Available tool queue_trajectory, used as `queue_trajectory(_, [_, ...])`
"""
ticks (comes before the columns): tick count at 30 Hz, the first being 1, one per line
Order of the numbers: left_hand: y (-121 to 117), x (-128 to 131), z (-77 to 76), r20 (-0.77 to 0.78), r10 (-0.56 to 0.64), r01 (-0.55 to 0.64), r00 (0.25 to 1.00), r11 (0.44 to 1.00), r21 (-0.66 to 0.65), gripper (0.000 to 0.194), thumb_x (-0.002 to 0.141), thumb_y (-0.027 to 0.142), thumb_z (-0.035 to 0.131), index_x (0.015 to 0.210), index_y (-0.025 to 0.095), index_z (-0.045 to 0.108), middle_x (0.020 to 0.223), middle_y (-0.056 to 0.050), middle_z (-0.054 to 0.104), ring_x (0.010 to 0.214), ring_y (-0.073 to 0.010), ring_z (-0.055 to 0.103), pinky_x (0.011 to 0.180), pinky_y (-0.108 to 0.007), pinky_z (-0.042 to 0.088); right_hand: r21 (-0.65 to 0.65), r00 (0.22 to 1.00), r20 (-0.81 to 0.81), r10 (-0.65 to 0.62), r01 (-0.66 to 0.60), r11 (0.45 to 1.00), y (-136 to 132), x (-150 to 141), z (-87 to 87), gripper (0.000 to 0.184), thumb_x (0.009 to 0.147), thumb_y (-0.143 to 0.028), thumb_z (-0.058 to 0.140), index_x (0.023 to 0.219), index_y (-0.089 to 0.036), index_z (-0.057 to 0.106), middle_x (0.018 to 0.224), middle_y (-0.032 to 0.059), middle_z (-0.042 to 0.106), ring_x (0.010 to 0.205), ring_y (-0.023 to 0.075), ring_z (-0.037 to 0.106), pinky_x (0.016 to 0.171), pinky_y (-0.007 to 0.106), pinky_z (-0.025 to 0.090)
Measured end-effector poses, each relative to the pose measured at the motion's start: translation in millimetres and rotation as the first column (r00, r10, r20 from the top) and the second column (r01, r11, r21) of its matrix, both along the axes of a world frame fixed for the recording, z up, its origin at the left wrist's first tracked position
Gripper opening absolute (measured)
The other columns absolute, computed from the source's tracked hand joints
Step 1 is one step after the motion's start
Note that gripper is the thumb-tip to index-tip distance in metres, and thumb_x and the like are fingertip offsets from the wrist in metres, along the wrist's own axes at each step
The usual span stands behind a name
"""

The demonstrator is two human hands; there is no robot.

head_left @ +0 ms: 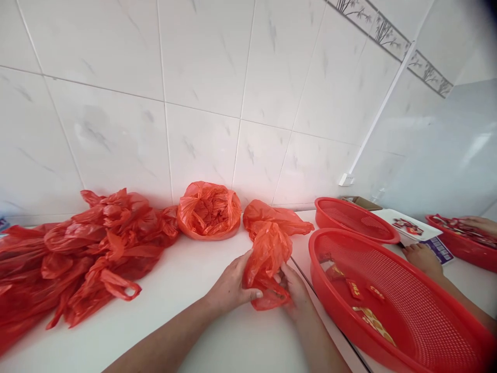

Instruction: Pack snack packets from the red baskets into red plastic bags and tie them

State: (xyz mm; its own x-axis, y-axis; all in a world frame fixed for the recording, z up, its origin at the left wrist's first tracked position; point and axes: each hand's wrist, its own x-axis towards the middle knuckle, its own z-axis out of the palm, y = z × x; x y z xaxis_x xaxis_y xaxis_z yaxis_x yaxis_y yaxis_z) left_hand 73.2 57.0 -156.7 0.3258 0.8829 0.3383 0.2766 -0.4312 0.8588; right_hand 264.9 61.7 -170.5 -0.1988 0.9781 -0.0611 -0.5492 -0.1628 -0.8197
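Between my hands, just above the white table, is a crumpled red plastic bag (268, 251). My left hand (233, 285) grips its left side, thumb pressed over the front. On the right side, the fingers of my right hand (293, 285) curl around the lower part of the bag, partly hidden by the plastic. Right behind it lies another red bag (277, 217), flattened near the wall. A rounded red bag (209, 212) with its mouth turned up stands to the left, crumpled red plastic inside.
A heap of red bags (97, 248) covers the table's left. At right are a red basket (373, 285) with several wrapped snacks, a second red basket (355, 220), and a scale (407, 225) bearing small packets. Another person's hand (423, 259) is beside it; a further hand (477, 225) touches a filled red basket (466, 248).
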Motion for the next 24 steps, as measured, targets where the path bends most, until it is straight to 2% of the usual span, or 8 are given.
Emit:
queue_trajectory(3, [-3,8,-1.1,0.241,0.022,0.024,0.97,0.982,-0.186,0.054,0.07,0.019,0.067,0.122,0.028,0.056,0.108,-0.003,0.069,0.099,-0.0232,0.063,0.088,-0.034,0.048,-0.021,1.0,-0.01,-0.008,0.007,1.0,-3,-5,2.0,0.041,0.079,-0.057,0.06,0.067,-0.019,0.057,0.061,-0.001,0.055,0.055,0.0106,0.05,0.053,0.023,0.041])
queue_trajectory(5, [-3,14,-4.3,0.302,0.078,-0.007,0.95,0.974,-0.227,0.035,0.077,0.022,0.059,0.112,0.026,0.059,0.093,-0.002,0.071,0.085,-0.0203,0.066,0.077,-0.031,0.052,0.026,0.999,0.031,-0.024,0.023,0.999,-5,-11,3.8,0.038,0.079,-0.057,0.06,0.086,-0.021,0.064,0.081,0.0031,0.064,0.072,0.0149,0.059,0.063,0.026,0.046])
queue_trajectory(7, [-3,19,-7.2,0.373,0.114,-0.014,0.921,0.965,-0.261,0.028,0.078,0.027,0.059,0.106,0.024,0.058,0.086,-0.002,0.07,0.075,-0.0183,0.066,0.067,-0.029,0.052,0.135,0.985,0.173,0.004,-0.028,0.99,-8,-19,4.9,0.039,0.074,-0.047,0.069,0.105,-0.024,0.062,0.1,0.0044,0.066,0.089,0.0188,0.06,0.074,0.03,0.047])
queue_trajectory(9, [-2,23,-9.1,0.434,0.136,-0.009,0.89,0.959,-0.282,0.024,0.075,0.03,0.063,0.097,0.022,0.057,0.082,-0.002,0.069,0.07,-0.0173,0.066,0.064,-0.028,0.052,0.211,0.937,0.348,0.019,-0.098,0.972,-10,-26,4.3,0.048,0.066,-0.03,0.077,0.112,-0.026,0.06,0.103,0.0033,0.066,0.092,0.0208,0.06,0.078,0.033,0.047])
queue_trajectory(12, [4,21,-10.6,0.496,0.179,-0.024,0.85,0.952,-0.304,0.022,0.073,0.036,0.066,0.082,0.019,0.055,0.076,-0.002,0.067,0.068,-0.0165,0.065,0.066,-0.029,0.053,0.228,0.887,0.458,-0.058,-0.054,0.972,-8,-28,1.0,0.042,0.063,-0.017,0.073,0.103,-0.024,0.064,0.091,0.0009,0.068,0.083,0.0208,0.061,0.075,0.033,0.046])
queue_trajectory(18, [28,-10,-14.1,0.525,0.434,-0.264,0.732,0.892,-0.368,0.024,0.078,0.038,0.055,0.091,0.019,0.048,0.081,-0.003,0.065,0.067,-0.0156,0.065,0.062,-0.029,0.053,0.149,0.848,0.338,-0.409,0.381,0.913,11,14,-8.8,0.011,0.06,-0.012,0.061,0.066,-0.021,0.057,0.058,-0.0068,0.053,0.053,0.0095,0.044,0.052,0.022,0.034])
queue_trajectory(22, [26,-40,-12.4,0.468,0.57,-0.467,0.676,0.822,-0.327,0.034,0.076,0.039,0.057,0.101,0.019,0.046,0.07,0.0,0.063,0.057,-0.018,0.064,0.055,-0.032,0.052,0.096,0.889,0.226,-0.398,0.386,0.917,16,28,-10.9,0.013,0.057,-0.016,0.06,0.066,-0.022,0.053,0.064,-0.0055,0.055,0.053,0.0095,0.045,0.05,0.023,0.035])
queue_trajectory(24, [15,-55,-8.2,0.435,0.612,-0.566,0.661,0.787,-0.247,0.045,0.073,0.037,0.062,0.111,0.02,0.046,0.082,-0.004,0.066,0.075,-0.0234,0.067,0.065,-0.039,0.054,0.09,0.922,0.177,-0.345,0.334,0.938,15,25,-9.3,0.013,0.057,-0.015,0.059,0.066,-0.022,0.052,0.064,-0.0049,0.055,0.055,0.0099,0.047,0.051,0.023,0.036])
